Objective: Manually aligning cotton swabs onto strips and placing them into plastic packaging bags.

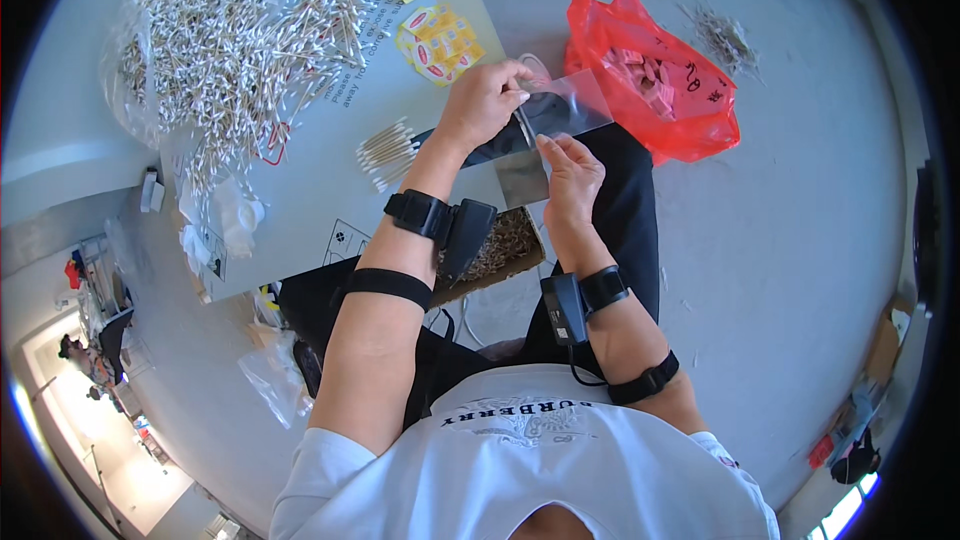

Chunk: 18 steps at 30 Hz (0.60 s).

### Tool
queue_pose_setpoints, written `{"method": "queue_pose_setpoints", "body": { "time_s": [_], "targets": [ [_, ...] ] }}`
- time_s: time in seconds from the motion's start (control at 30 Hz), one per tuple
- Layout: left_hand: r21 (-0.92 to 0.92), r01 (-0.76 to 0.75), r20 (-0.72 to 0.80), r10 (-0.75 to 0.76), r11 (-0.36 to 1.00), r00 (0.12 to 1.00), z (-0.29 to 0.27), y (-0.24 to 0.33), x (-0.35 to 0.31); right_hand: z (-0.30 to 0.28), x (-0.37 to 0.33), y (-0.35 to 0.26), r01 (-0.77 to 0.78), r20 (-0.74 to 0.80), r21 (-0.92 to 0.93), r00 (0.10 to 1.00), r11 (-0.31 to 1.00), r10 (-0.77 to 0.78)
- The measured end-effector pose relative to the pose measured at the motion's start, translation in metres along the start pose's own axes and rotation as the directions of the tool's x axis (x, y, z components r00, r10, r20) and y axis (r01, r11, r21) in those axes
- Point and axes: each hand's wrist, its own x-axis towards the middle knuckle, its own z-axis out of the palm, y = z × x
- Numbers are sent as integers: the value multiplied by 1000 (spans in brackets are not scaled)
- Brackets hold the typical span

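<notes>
My left hand (484,106) is closed in a pinch on a clear plastic bag (582,100), at its upper left. Just below and to the right, my right hand (573,176) pinches the same plastic near a narrow pale strip (524,127) between the hands. The film spreads over my dark-trousered leg and past the table's edge. A small bundle of cotton swabs (386,154) lies on the table left of my left wrist. Beyond that hand are yellow printed labels (440,44), partly overlapping.
A large heap of loose cotton swabs (215,40) covers the table's far left. An open red plastic bag (690,125) with pink pieces inside stands at the right. Under my forearms is a cardboard box (515,265) of brownish thin bits. More sticks (728,38) lie on the floor.
</notes>
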Motion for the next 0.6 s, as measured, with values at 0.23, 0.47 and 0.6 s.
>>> {"method": "queue_pose_setpoints", "body": {
  "time_s": [0.23, 0.47, 0.6],
  "targets": [
    [397, -62, 83, 32, 916, 996, -12, 5, -7, 8, -2, 17, 181, 43, -311, 983, 933, -176],
    [744, -109, 76, 78, 659, 994, -5, 15, -11, 12, 0, 19, 173, 41, -413, 984, 894, -171],
    [757, -75, 34, 76, 649, 997, -2, 11, -14, 7, 7, 25, 177, 49, -393, 984, 902, -172]
  ]
}}
